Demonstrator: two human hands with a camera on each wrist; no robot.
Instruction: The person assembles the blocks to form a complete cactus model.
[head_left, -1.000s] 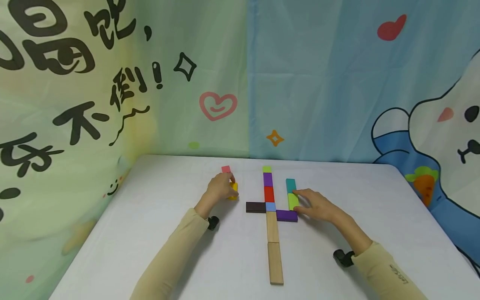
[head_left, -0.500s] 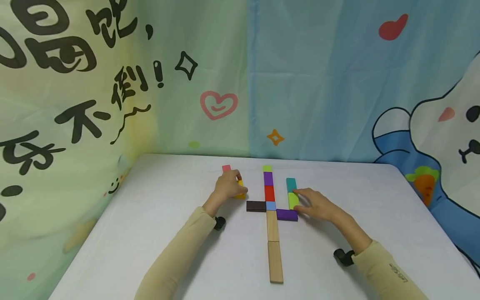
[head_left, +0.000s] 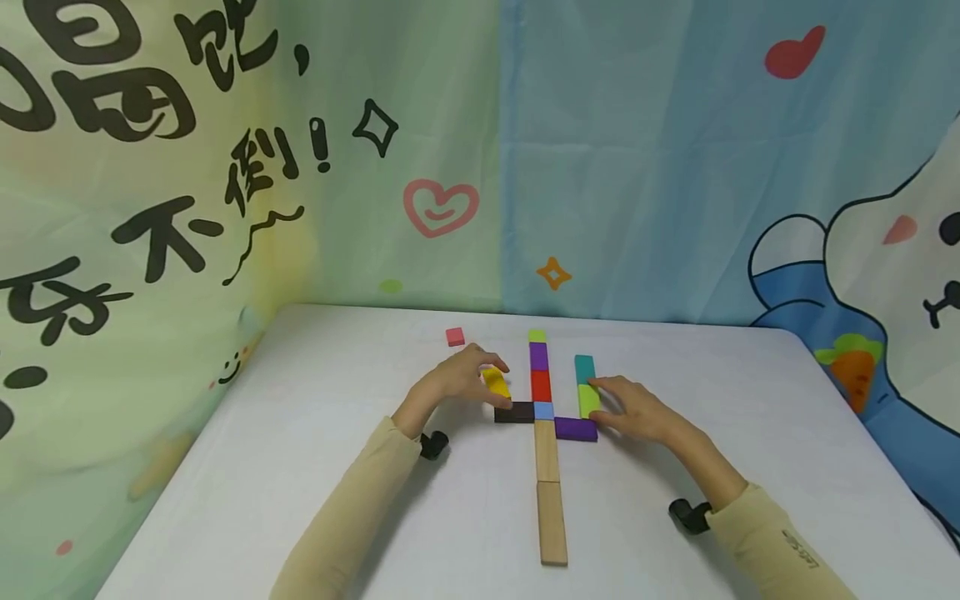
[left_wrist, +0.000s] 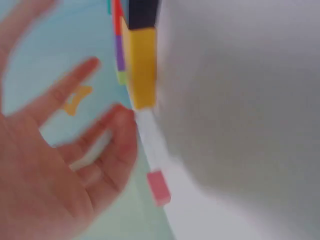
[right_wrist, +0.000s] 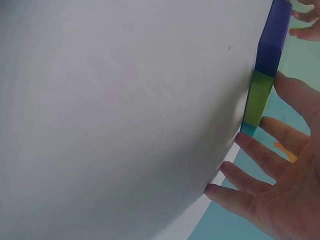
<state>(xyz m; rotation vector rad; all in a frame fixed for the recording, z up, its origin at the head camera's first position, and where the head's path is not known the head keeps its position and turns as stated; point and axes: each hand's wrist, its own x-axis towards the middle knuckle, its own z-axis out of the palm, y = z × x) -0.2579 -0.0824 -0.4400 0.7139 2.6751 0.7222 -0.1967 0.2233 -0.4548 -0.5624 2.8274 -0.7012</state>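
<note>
My left hand (head_left: 456,377) is beside a yellow block (head_left: 497,382), its thumb and fingers spread apart around it. In the left wrist view, the yellow block's near end meets the dark brown block (head_left: 516,413), and the fingertips look off its sides, though blurred. My right hand (head_left: 639,410) rests with extended fingers along the right side of a lime block (head_left: 588,402) and a teal block (head_left: 585,368) set end to end. A dark purple block (head_left: 576,429) lies crosswise at the lime one's near end; the right thumb is by that corner.
Between the hands runs a column: a small lime block (head_left: 537,336), a purple block (head_left: 538,357), a red block (head_left: 541,386), a light blue block (head_left: 543,411) and two plain wooden blocks (head_left: 547,454). A pink block (head_left: 455,337) lies apart at the back left. Curtains hang behind the table.
My left hand has moved the yellow block right and toward the dark brown block, and its fingers have spread. The pink block is now uncovered. The right hand has stayed put.
</note>
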